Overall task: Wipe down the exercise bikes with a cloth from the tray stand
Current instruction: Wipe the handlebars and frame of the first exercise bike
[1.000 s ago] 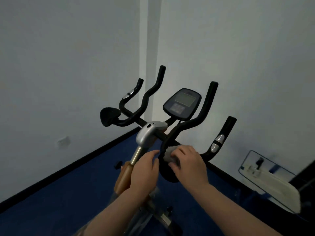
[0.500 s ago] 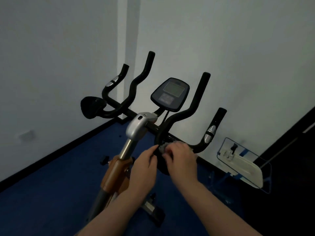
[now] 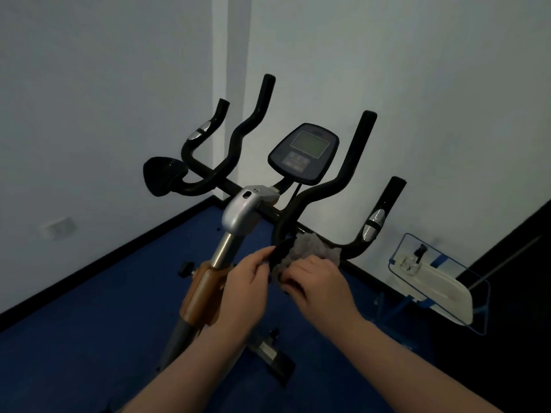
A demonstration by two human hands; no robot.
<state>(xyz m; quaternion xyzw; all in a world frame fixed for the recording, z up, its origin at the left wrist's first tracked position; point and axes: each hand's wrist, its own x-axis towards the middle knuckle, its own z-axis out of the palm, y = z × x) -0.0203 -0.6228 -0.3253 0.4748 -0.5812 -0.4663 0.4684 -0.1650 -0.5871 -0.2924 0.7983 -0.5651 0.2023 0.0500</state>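
A grey cloth (image 3: 310, 251) is pinched by the right hand (image 3: 316, 281) against the exercise bike's handlebar (image 3: 316, 195), below the console (image 3: 304, 152). The pad beside it is clasped by the left hand (image 3: 247, 281). Risk: with only 1 hand on it, the cloth could slip off the curved bar.

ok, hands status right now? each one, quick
Left hand: closed, pinching the black elbow pad on the handlebar.
Right hand: closed on the grey cloth, pressing it against the handlebar.
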